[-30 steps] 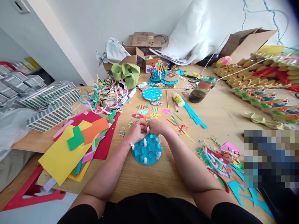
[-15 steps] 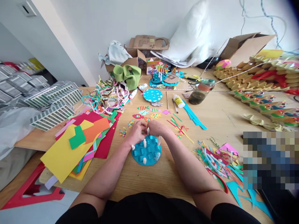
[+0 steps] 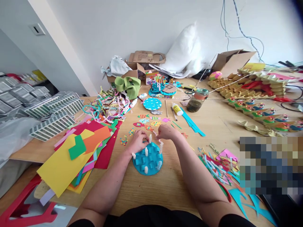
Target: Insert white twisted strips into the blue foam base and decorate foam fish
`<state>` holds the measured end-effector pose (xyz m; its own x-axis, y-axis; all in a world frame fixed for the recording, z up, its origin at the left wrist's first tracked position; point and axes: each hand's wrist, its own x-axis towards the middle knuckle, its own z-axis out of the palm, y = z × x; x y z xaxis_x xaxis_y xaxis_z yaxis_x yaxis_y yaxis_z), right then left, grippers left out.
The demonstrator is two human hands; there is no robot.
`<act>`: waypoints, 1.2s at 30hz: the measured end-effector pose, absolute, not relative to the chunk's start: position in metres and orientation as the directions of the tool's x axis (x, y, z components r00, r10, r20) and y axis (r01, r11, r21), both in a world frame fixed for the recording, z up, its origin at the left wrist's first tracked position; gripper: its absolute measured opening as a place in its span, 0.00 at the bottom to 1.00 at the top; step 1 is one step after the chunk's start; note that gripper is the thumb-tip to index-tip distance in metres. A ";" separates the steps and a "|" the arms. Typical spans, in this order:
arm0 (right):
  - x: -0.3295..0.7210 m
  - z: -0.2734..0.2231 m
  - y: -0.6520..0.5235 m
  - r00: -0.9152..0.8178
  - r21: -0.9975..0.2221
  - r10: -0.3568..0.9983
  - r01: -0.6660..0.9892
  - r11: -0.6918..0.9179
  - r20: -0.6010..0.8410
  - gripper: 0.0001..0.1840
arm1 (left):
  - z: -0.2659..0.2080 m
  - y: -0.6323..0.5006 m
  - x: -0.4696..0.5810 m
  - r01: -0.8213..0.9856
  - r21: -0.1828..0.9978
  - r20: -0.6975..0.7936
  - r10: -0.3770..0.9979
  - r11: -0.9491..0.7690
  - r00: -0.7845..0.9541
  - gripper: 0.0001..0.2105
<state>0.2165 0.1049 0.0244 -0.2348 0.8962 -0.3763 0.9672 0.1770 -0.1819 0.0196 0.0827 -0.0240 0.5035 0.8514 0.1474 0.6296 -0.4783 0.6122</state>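
A round blue disc (image 3: 140, 167) lies on the wooden table, covered with small blue paper loops. Several short white twisted posts (image 3: 146, 152) stand on it. At the disc's far edge my left hand (image 3: 137, 142) has its fingers drawn together beside one white post (image 3: 150, 138); what they grip, if anything, I cannot make out. My right hand (image 3: 167, 131) is closed, just beyond the disc's far right edge, on a thin pale pink-and-white twisted strip (image 3: 155, 134). Patterned paper fish (image 3: 156, 124) lie beyond both hands.
Coloured paper sheets (image 3: 63, 160) are piled on the left and paper scraps (image 3: 217, 164) on the right. Farther back stand a glue bottle (image 3: 177, 109), a glass jar (image 3: 197, 101) and a spotted blue disc (image 3: 152, 103). Small confetti dots (image 3: 123, 140) lie by my left hand.
My right hand has moved right, away from my left hand and the far post, and the pale strip now shows at its fingers. My left hand stays by the post. The view has tilted up slightly.
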 end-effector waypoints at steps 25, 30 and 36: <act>0.227 0.048 0.095 -0.350 -0.701 0.933 0.685 0.197 -0.080 0.12 | -0.031 0.094 0.007 0.507 0.736 0.262 0.879 -0.449 0.398 0.10; 0.219 0.058 0.090 -0.353 -0.888 0.935 0.421 0.184 0.026 0.18 | -0.024 0.098 -0.003 0.388 0.817 0.355 0.902 -0.427 0.247 0.07; 0.194 0.066 0.082 -0.331 -0.976 0.943 0.196 0.095 0.025 0.19 | -0.002 0.094 -0.013 0.128 0.945 0.287 0.951 -0.301 0.118 0.09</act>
<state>0.1942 0.0819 0.0661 -0.3314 0.9431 0.0250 0.1955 0.0945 -0.9761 -0.0134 0.0936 -0.0018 0.1179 0.9506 0.2871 0.1281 -0.3013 0.9449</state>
